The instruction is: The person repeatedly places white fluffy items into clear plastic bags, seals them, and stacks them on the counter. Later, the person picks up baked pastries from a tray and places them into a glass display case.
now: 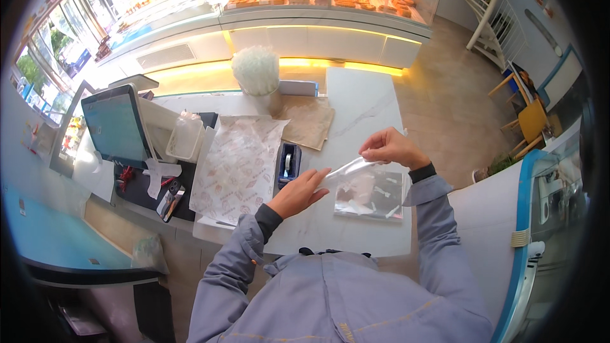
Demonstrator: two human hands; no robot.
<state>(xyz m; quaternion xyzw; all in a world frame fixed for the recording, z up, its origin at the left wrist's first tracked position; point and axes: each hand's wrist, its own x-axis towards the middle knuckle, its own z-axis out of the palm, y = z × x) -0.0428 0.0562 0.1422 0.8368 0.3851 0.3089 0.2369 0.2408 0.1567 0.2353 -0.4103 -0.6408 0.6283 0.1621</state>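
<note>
Between my hands stretches a narrow, folded clear plastic bag or film (347,170). My left hand (299,192) holds its lower left end, with the fingers extended over it. My right hand (391,148) pinches the upper right end between thumb and fingers. Under and beside the right hand, a stack of clear plastic bags (369,195) lies flat on the marble-patterned counter (364,105). A dark blue tape dispenser (289,166) stands just beyond my left hand. To its left lie sheets of printed wrapping paper (238,166).
Brown paper bags (307,121) and a container of clear plastic items (256,71) stand at the counter's far side. On the left are a monitor (116,124), a white basket (186,138) and a phone (170,201). Pastry display cases (329,19) stand beyond.
</note>
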